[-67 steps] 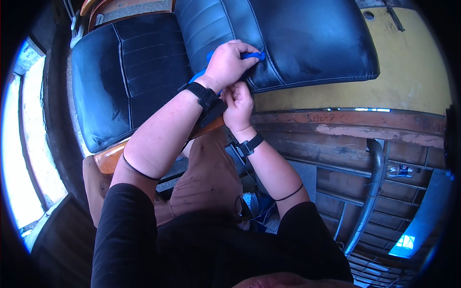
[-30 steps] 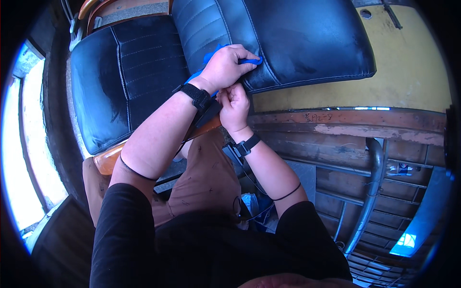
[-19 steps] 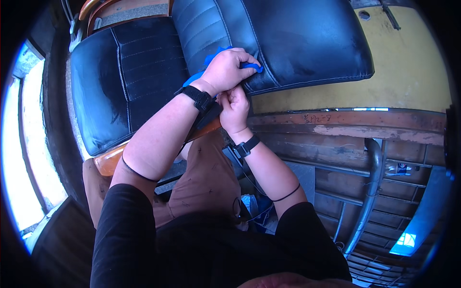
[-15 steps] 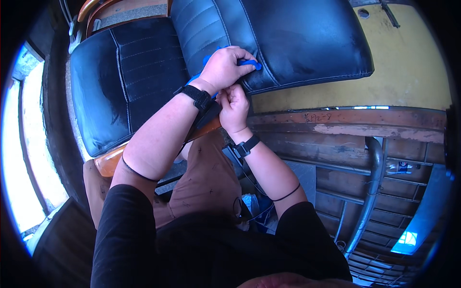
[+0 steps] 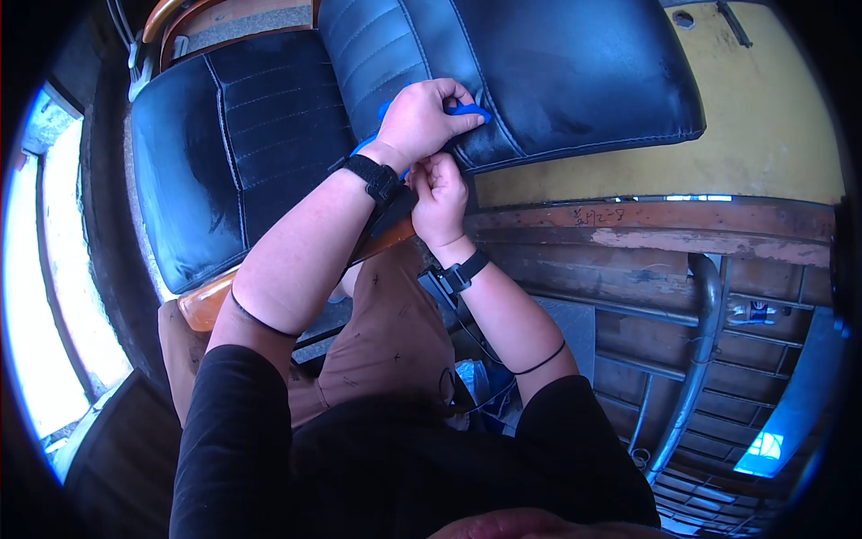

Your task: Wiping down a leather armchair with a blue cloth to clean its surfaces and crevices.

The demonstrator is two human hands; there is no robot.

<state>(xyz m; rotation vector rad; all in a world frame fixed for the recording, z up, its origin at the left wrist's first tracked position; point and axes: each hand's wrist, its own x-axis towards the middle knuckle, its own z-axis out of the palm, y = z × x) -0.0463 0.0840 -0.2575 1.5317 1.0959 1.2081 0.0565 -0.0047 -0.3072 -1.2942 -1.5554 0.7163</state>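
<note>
Left grip (image 5: 417, 117), centre of the frame: closed, thumb pressed against curled fingers, with the blue cloth (image 5: 471, 110) pinched between them. Cloth lies bunched over the near edge of the black padded cushion (image 5: 584, 81); one end pokes out past the thumb, more shows behind the wrist.

Right grip (image 5: 440, 193), just below: fingers curled in, thumb alongside, tips partly hidden at the cushion's lower edge. Cannot tell how far closed, or whether anything is held.

Handling, estimated: cloth light, limp, not fragile; best taken by a gathered fold, since a loose corner would trail. Cushion cover looks smooth and rather slick, padding soft with some spring; stitched seam or underside edge should give firmer purchase than the glossy face.

Pose: left forearm (image 5: 301, 242) slants up from lower left, black strap (image 5: 373, 175) at the wrist, back of the hand uppermost. Right forearm (image 5: 516, 314) rises from lower right, leaning leftward, elbow bent.
</note>
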